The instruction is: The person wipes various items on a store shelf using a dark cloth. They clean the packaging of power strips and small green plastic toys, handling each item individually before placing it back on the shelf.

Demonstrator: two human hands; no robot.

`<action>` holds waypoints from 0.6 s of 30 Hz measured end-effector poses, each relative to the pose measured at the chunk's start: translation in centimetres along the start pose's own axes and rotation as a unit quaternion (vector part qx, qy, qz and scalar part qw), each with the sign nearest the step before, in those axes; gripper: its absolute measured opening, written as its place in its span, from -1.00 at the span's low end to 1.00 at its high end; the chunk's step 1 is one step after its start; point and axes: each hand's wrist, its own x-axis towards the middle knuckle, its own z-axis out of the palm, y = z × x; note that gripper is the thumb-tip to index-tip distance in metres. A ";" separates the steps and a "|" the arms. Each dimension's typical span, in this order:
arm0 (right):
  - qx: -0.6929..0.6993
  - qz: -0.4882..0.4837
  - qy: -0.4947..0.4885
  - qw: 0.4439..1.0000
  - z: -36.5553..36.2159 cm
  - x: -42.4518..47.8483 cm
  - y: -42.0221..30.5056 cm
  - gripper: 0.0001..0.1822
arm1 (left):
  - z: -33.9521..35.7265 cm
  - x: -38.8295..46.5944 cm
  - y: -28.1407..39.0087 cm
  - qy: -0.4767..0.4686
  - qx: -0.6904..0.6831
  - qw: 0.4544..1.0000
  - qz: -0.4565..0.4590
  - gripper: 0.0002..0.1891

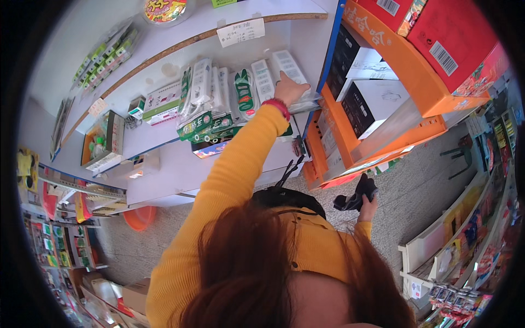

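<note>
My left hand (290,89) reaches onto the shelf, index finger and thumb spread, over a white power strip (287,61) in clear packaging. Its palm side is hidden, and no grip on the strip shows. Left of it lies another white power strip (262,78), then a packet with a green and red printed card (245,95). Farther left, several packaged power strips (202,82) lie in a pile, their green header cards hanging over the shelf edge. Low on the right, my right hand (368,208) holds a bunched dark cloth (356,193) above the floor.
An orange display rack (336,123) with boxed goods (375,102) and red cartons (455,45) stands right of the shelf. A white and green box (162,100) and an open carton (103,141) sit left. An orange basin (140,216) is on the floor; stocked shelving (447,238) lines the right.
</note>
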 end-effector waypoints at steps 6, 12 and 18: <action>0.053 0.057 0.045 0.996 -0.6 -2.8 -1.2 -0.53 | 0.8 0.7 2.2 -0.052 0.163 0.979 -0.107 0.29; 0.138 0.098 0.069 0.983 -0.8 -4.3 0.7 -0.55 | 0.4 3.3 -1.3 -0.052 -0.029 0.992 -0.107 0.30; 0.322 0.131 0.067 0.935 -1.2 -5.0 -1.7 -0.57 | -3.6 0.4 -2.3 -0.128 -0.299 0.940 -0.102 0.14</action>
